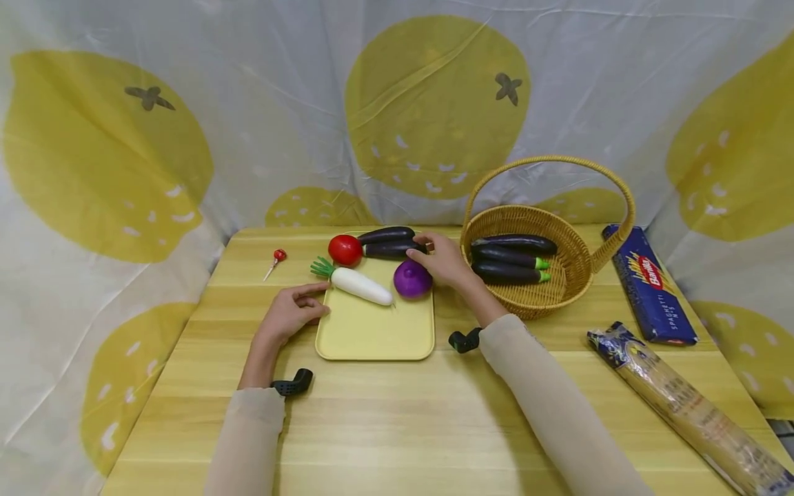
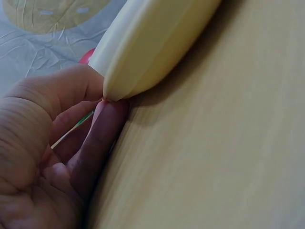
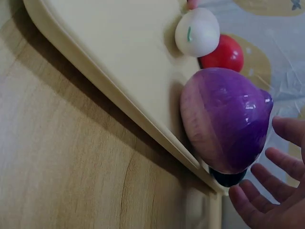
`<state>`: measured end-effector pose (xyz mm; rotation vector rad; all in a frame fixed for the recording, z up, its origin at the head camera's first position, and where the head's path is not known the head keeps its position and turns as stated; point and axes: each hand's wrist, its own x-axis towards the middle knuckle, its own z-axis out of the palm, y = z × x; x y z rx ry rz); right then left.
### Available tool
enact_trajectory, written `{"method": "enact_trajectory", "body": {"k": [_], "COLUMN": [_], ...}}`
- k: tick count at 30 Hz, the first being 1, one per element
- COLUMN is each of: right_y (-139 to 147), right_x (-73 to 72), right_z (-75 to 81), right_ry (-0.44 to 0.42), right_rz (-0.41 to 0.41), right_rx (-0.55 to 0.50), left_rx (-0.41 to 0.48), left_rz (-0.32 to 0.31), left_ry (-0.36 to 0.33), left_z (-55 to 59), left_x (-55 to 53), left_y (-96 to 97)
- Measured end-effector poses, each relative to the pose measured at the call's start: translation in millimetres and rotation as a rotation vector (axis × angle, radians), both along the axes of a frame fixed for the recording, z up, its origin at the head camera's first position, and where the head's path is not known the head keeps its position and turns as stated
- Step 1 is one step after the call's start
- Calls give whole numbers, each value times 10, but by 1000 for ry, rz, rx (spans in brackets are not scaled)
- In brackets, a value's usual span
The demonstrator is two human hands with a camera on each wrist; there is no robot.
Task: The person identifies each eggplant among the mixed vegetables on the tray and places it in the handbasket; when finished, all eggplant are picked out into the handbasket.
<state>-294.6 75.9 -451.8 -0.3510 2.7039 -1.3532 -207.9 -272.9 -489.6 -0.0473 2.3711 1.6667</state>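
At its left edge, the yellow tray [image 1: 372, 337] is pinched by my left hand [image 1: 291, 313]; thumb and a fingertip meet at the rim [image 2: 143, 62] in the left wrist view. Fingers spread and relaxed, my right hand [image 1: 445, 262] hovers beside a purple onion [image 1: 412, 279] at the tray's right side. A small gap separates them in the right wrist view, where the onion [image 3: 228, 119] sits over the rim. On the tray lies a white radish [image 1: 362, 286] with green leaves. Behind it are a red tomato [image 1: 344, 250] and two eggplants [image 1: 386, 235], one partly hidden by the right fingers.
A wicker basket [image 1: 573, 275] with a tall handle holds several eggplants [image 1: 511, 258] at the back right. Further right lie a blue spaghetti box [image 1: 651, 289] and a bag of noodles [image 1: 688, 406]. A small red-topped pick [image 1: 279, 255] lies at the left.
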Motion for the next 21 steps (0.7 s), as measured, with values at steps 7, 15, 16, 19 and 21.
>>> {"method": "enact_trajectory", "body": {"k": [7, 15, 16, 19, 21], "right_y": [-12, -48, -51, -46, -38], "right_x": [-96, -174, -181, -193, -194], "right_z": [-44, -51, -46, -31, -16], "right_ry": [-3, -26, -30, -44, -49], "right_rz": [-2, 17, 19, 29, 33], "right_rx": [49, 135, 145, 181, 199], "left_rx": [7, 13, 16, 13, 18], "left_rz": [-2, -8, -7, -10, -13], "left_ry": [1, 7, 5, 3, -1], "left_z": [-24, -33, -29, -20, -14], "left_x": [-14, 0, 1, -5, -12], "left_y": [-13, -22, -21, -17, -9]}}
